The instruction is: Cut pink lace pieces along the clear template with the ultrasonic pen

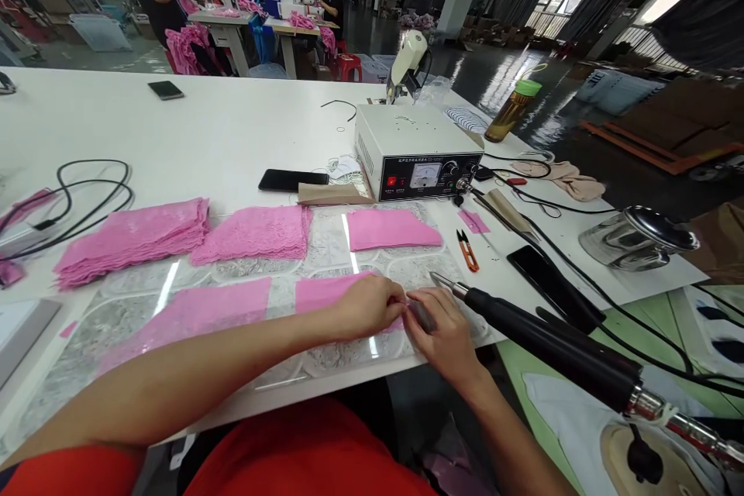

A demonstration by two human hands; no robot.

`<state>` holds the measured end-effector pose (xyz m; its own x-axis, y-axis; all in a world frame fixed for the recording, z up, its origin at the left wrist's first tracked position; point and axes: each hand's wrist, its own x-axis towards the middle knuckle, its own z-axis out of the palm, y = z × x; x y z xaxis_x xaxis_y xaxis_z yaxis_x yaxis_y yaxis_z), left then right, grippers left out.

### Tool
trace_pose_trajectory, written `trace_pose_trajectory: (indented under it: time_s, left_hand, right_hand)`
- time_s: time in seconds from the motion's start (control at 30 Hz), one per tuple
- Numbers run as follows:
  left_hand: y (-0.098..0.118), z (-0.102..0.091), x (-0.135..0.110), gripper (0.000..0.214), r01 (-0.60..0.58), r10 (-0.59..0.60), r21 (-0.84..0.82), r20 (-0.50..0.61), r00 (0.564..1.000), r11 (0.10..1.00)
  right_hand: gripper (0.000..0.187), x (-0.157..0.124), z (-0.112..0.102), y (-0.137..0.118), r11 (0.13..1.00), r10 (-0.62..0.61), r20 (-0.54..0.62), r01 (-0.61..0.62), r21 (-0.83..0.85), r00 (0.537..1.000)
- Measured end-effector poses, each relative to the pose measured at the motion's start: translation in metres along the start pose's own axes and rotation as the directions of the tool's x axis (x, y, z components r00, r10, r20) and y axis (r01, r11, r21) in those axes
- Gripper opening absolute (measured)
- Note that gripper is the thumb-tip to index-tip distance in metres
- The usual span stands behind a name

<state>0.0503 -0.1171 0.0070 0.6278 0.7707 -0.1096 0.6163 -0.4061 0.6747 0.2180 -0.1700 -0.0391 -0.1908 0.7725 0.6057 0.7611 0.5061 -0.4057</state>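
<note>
My left hand is closed in a pinch at the right end of a pink fabric piece, which lies on the clear patterned mat. Fingertip to fingertip with it, my right hand is curled, a small greyish thing showing between thumb and fingers. What that is, I cannot make out. Just beyond the right hand lies the metal tip of a black hand-held tool. Left of my hands, a wider sheer pink piece is spread flat, partly under my left forearm.
Pink lace stacks and a folded pink piece line the mat's back. Behind stands a control box with a dial. Orange snips, a black phone, cables and a lidded glass mug are to the right.
</note>
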Motion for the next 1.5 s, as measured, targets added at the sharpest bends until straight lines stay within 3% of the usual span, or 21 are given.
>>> trace_pose_trajectory:
  time_s: [0.3,0.7,1.07,1.5]
  left_hand:
    - [-0.0056,-0.0014,0.0048,0.02,0.045,-0.042,-0.12,0.023,0.999,0.992]
    - [-0.0066,-0.0024,0.007,0.021,0.048,-0.045,-0.106,0.028,0.999,0.993]
    - [-0.0032,0.0019,0.0057,0.019,0.056,-0.056,-0.102,-0.004,0.998,0.993]
    - [-0.0077,-0.0026,0.0068,0.02,0.058,-0.056,-0.172,0.014,0.998,0.983]
  right_hand:
    - [0.009,0.0008,0.0007,-0.0018,1.0,0.001,-0.016,-0.001,-0.015,1.0]
    - [0.01,0.001,0.0006,-0.0027,0.999,0.045,0.011,-0.045,0.0,0.999]
    - [0.011,0.0015,0.0016,-0.0012,0.999,-0.033,-0.023,0.033,-0.029,0.999]
    - [0.012,0.002,0.0021,-0.0019,1.0,-0.01,-0.015,0.01,-0.02,1.0]
